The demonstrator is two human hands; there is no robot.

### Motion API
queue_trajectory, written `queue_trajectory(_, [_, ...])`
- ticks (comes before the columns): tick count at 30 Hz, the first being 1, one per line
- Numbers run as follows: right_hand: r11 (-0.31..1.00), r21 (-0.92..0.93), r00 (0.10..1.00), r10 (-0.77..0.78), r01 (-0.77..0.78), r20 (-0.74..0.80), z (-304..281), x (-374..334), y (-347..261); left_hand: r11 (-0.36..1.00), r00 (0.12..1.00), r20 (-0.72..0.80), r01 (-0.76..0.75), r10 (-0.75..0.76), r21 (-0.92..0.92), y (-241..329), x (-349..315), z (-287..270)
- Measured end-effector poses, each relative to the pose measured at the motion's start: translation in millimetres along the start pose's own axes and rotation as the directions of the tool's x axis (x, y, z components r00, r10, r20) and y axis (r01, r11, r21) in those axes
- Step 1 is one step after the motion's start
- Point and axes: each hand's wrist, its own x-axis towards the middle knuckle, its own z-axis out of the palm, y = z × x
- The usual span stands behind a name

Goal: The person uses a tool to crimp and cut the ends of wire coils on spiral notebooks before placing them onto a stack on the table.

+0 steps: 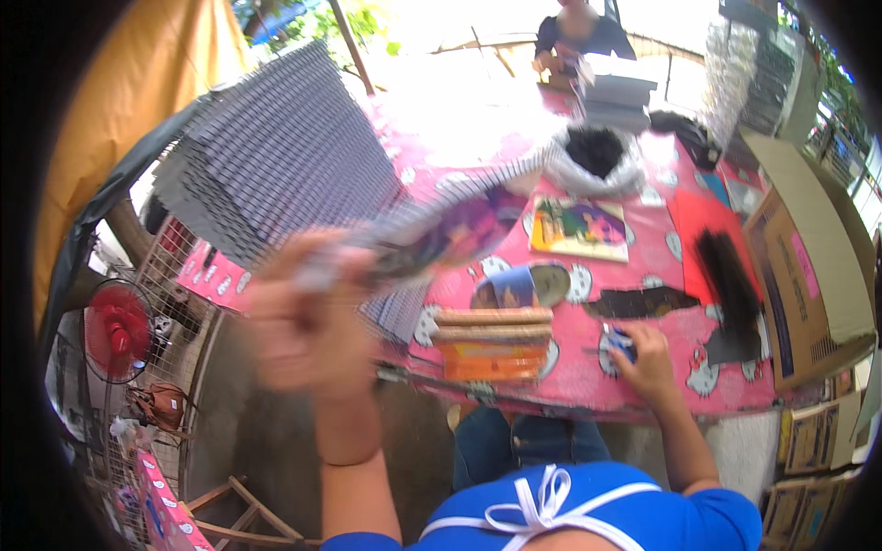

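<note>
My left hand, smeared by motion, is raised over the table's left part. It grips a spiral notebook with a dark, colourful cover; its coil edge points toward the far right. My right hand rests low near the table's front edge. Its fingers are closed around a small blue-handled tool, perhaps pliers or cutters; its tip is hard to make out. Left of it lies a pile of orange-covered notebooks. Further off is a flat booklet with a yellow and purple cover.
A tall stack of coil-bound notebooks stands left. A white bag with black contents, dark bristly strands and an open cardboard box are on the right. Across the pink table sits another person. A red fan stands left.
</note>
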Motion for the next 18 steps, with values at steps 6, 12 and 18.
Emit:
queue_trajectory(6, [0.987,0.064,0.988,-0.145,0.148,-0.061,-4,38,-5,0.926,0.902,-0.281,0.249,-0.329,-0.284,-130,261,-81])
queue_trajectory(12, [0.942,0.172,0.941,-0.246,0.289,-0.232,-10,148,8,0.585,0.612,0.241,0.791,-0.753,-0.179,-197,236,-81])
queue_trajectory(18, [0.778,0.153,0.752,-0.506,0.610,-0.423,-47,246,-112,0.683,0.692,0.074,0.680,-0.718,0.267,-169,217,-101])
